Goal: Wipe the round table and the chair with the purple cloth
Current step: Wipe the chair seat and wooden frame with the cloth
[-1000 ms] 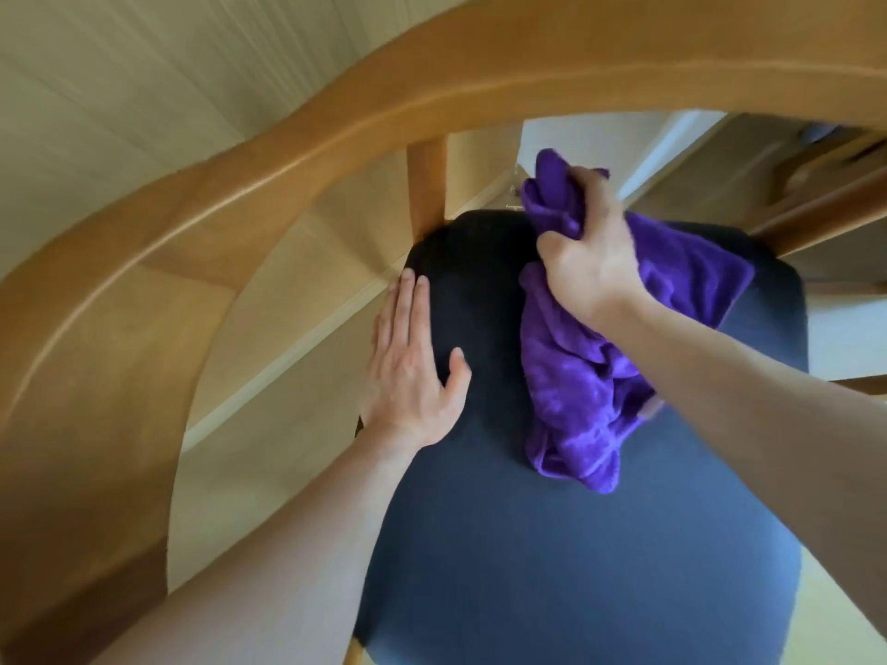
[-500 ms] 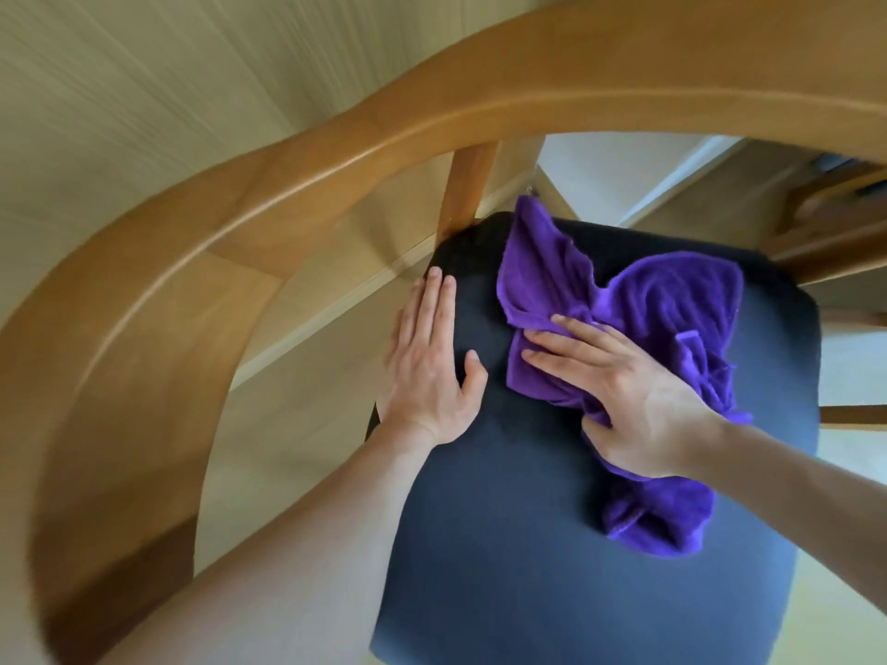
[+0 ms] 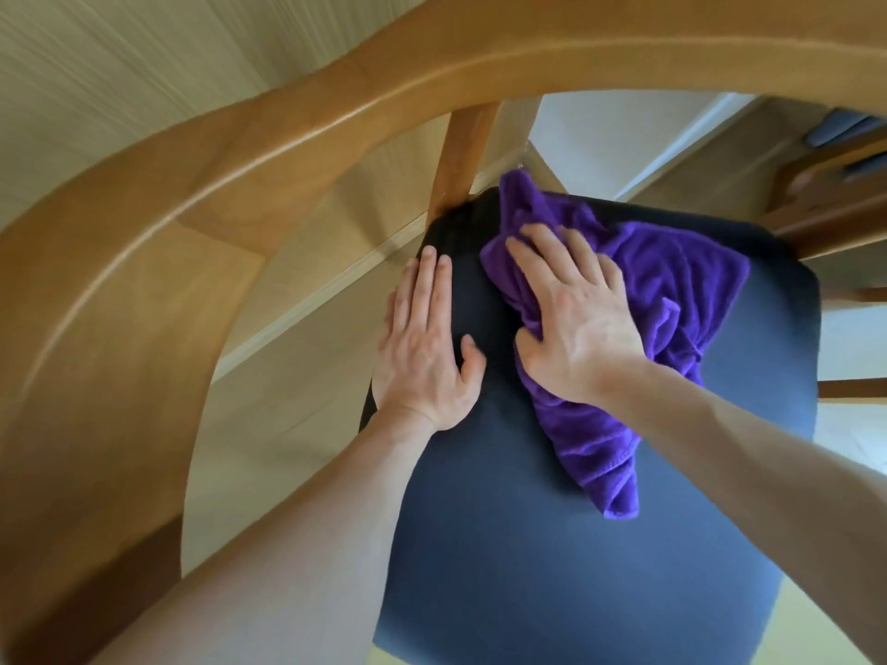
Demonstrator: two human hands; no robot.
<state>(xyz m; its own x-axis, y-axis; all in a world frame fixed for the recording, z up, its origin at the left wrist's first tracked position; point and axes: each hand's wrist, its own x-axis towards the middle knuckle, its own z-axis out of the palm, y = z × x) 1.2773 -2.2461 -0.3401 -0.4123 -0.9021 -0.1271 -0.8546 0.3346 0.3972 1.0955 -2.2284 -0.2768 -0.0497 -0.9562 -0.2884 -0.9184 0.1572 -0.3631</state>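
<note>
- The right hand (image 3: 578,309) lies flat with fingers spread, pressing the purple cloth (image 3: 672,290) on the chair (image 3: 552,544) seat's far left corner.
- The left hand (image 3: 422,348) lies flat and empty at the seat's left edge.
- The near seat is bare.
- The wooden backrest (image 3: 297,122) runs out of the picture.

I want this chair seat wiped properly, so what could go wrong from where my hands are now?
The purple cloth is bunched, and only part lies flat under your right hand, so strokes may leave streaks. Its loose tail trails toward you and could drag or fold under. Your left hand rests flat on the dark seat edge, so that patch may get skipped.
</note>
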